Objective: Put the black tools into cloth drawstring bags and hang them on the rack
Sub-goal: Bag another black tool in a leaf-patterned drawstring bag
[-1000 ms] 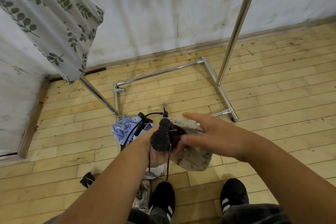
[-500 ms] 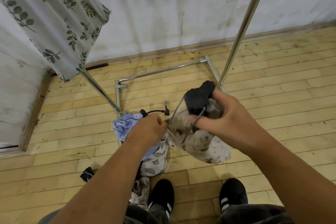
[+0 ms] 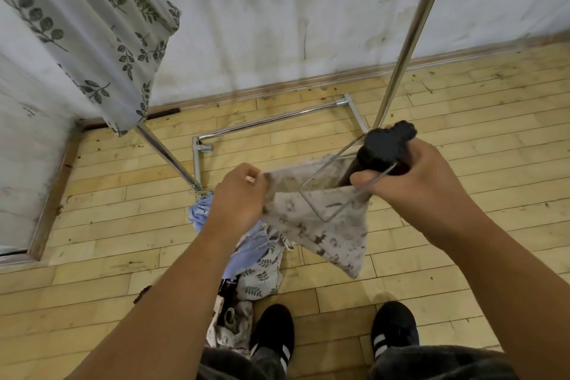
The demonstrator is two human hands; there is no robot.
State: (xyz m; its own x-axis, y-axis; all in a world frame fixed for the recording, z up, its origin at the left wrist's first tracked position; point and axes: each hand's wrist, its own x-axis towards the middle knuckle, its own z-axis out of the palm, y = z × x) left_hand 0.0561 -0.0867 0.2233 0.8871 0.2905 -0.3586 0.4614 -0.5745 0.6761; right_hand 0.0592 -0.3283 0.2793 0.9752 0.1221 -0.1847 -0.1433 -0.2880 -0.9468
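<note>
Beyond the right fingertips, the rack upright (image 3: 410,37) rises at a slant, passing just behind the top of the black tool (image 3: 385,145); whether they touch cannot be told from this angle. Left of the left fingers, the second rack leg (image 3: 168,157) comes down to the floor (image 3: 478,108). The base bar (image 3: 271,122) runs across the boards between the two, well beyond both hands. Above and left of the left fingers hangs a leaf-print cloth (image 3: 86,28), its lower corner well apart from them. Open boards lie to the right of the right hand and beyond the base bar up to the wall (image 3: 277,25). Below the left wrist a pile of cloth (image 3: 256,262) lies on the floor, just ahead of two black shoes (image 3: 271,333).

Left hand (image 3: 239,194): fingers curled, thumb and fingertips pinching the left end of the cloth bag (image 3: 327,231) at its mouth hem.

Right hand (image 3: 413,182): fingers wrapped round the body of the black tool, thumb pressed over one strand of its wire loop (image 3: 314,207).

Between the two sets of fingers the bag's mouth is stretched open, and the bag hangs below them.

The tool's knobbed top stands above the right fingers; its lower end sits at the right end of the open mouth. The wire loop reaches from under the right thumb towards the left fingers, lying across the mouth and near panel. Whether the loop is inside the bag cannot be told.
</note>
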